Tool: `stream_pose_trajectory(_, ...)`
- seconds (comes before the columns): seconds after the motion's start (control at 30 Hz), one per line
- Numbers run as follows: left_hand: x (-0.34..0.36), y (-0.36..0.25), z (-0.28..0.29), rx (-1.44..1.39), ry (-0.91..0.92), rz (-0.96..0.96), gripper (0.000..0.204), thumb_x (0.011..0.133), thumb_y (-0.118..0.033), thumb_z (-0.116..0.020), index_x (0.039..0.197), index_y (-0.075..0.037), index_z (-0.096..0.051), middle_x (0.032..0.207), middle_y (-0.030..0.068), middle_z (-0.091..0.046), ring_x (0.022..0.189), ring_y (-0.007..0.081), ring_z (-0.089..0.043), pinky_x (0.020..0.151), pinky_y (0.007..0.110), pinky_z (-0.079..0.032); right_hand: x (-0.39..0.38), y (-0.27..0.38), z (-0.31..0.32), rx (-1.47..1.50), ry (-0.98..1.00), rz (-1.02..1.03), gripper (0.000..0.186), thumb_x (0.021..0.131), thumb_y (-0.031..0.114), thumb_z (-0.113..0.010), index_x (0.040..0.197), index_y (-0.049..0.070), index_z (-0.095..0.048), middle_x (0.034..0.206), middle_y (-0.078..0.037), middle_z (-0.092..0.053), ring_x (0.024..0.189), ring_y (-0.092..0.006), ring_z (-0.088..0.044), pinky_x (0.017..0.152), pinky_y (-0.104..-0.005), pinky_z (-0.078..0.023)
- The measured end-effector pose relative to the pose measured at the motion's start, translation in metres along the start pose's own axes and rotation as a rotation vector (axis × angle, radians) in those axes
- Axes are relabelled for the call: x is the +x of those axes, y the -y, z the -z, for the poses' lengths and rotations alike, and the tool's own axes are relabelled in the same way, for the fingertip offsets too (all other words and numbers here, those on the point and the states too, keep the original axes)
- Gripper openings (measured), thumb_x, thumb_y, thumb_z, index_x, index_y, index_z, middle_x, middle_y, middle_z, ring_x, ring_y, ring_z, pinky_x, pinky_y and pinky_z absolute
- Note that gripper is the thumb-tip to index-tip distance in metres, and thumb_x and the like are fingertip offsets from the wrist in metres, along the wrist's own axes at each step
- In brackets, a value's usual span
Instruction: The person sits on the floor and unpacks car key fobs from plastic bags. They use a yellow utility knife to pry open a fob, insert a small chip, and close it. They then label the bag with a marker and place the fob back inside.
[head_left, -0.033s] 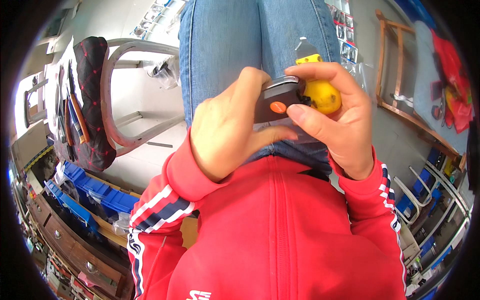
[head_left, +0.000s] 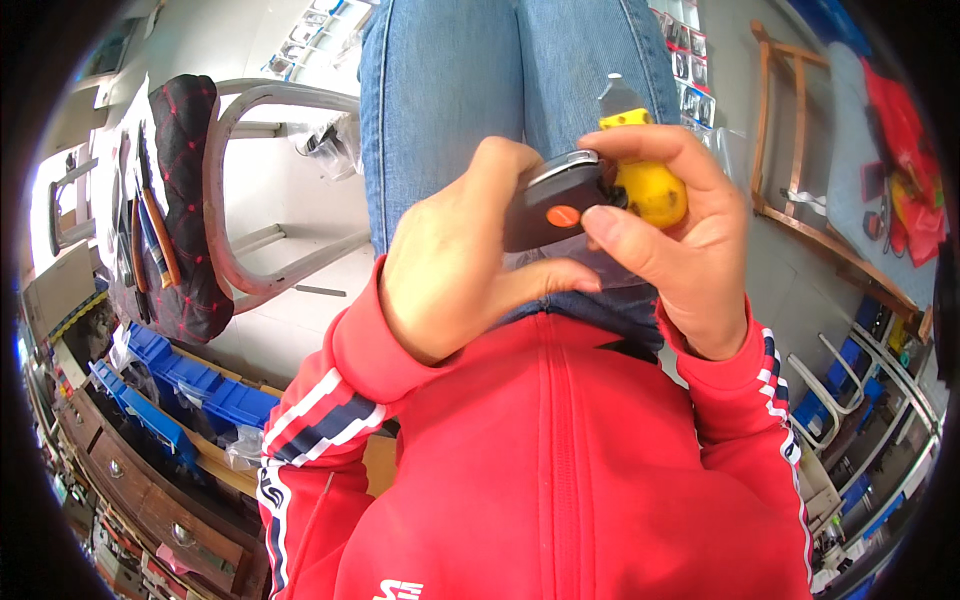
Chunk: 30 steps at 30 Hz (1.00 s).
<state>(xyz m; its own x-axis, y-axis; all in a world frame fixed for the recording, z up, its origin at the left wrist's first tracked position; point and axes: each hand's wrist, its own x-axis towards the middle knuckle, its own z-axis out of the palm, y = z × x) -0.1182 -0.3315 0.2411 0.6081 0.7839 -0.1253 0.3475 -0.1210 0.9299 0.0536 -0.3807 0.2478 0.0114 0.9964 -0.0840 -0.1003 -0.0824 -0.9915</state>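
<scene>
My left hand [head_left: 450, 250] grips a flat black device [head_left: 535, 215] with a silver edge and an orange oval mark. Its thumb stretches along the lower side. My right hand [head_left: 690, 230] curls around a round yellow piece [head_left: 655, 193] with dark spots, and its thumb tip presses at the device's right end beside the orange mark. Beyond the right index finger a grey blade-like piece [head_left: 620, 95] with a yellow spotted collar [head_left: 626, 118] sticks up; whether it joins the round piece is hidden by the fingers. A clear plastic film shows beneath the hands.
Jeans-clad legs [head_left: 450, 90] lie under the hands. On the left stands a metal-framed stool [head_left: 225, 190] with a black quilted seat holding several tools [head_left: 150, 230]. Blue bins [head_left: 190, 375] and a wooden drawer cabinet [head_left: 150, 480] are lower left. A wooden frame [head_left: 790, 130] stands on the right.
The black device has tilted a little and its orange mark sits slightly further right. The grey blade-like piece and yellow collar have moved slightly right. Both hands keep their holds.
</scene>
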Motion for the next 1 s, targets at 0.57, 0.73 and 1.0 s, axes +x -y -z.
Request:
stream_pose_trajectory(0.57,-0.011,-0.006,-0.009,-0.127,-0.101,-0.12,0.035,0.08,-0.016,-0.064,0.108,-0.001,-0.051,0.086,0.0157,-0.061,0.079,0.0291,-0.062,0.066,0.03,-0.048,-0.003,0.005,-0.004,0.133,-0.051,-0.044,0.025,0.077,0.005,-0.067,0.101,0.0,-0.06,0.091,-0.004,-0.06,0.075,-0.0076,-0.057,0.064,-0.0184,-0.048)
stream_pose_trajectory(0.73,-0.016,-0.007,-0.007,-0.077,-0.051,-0.109,0.039,0.075,-0.01,-0.067,0.109,-0.001,-0.05,0.09,0.0169,-0.059,0.079,0.032,-0.061,0.065,0.032,-0.048,-0.004,0.008,-0.001,-0.023,-0.027,0.066,0.025,0.076,0.007,-0.069,0.099,0.001,-0.061,0.087,-0.004,-0.059,0.077,-0.0089,-0.056,0.068,-0.0198,-0.045)
stream_pose_trajectory(1.0,-0.018,-0.007,-0.008,-0.022,-0.097,-0.187,0.042,0.072,-0.007,-0.068,0.109,-0.002,-0.05,0.09,0.0163,-0.06,0.079,0.0322,-0.062,0.064,0.033,-0.048,-0.009,0.012,-0.001,-0.24,-0.067,0.098,0.025,0.073,0.008,-0.071,0.095,0.001,-0.064,0.085,-0.006,-0.055,0.076,-0.0125,-0.055,0.068,-0.0223,-0.043)
